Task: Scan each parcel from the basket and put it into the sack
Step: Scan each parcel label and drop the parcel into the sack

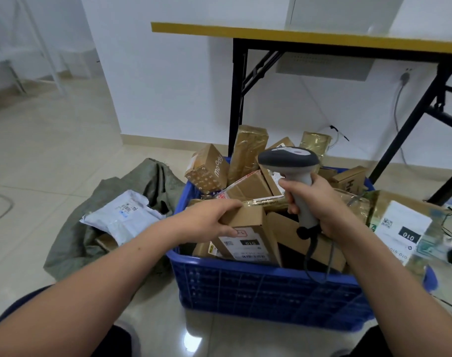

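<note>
A blue plastic basket (258, 287) on the floor is heaped with cardboard parcels. My left hand (207, 220) grips a small brown box (248, 233) with a white label at the basket's near left side. My right hand (320, 202) holds a grey handheld scanner (289, 163) upright by its handle above the parcels, its cable hanging down. To the left lies a green-grey sack (132, 186) with a white poly mailer (124, 215) resting in its mouth.
A yellow-edged table (297, 34) with black folding legs stands behind the basket against a white wall. A large labelled parcel (400, 225) lies at the basket's right. Cables run on the floor at right. Pale tiled floor lies open to the left.
</note>
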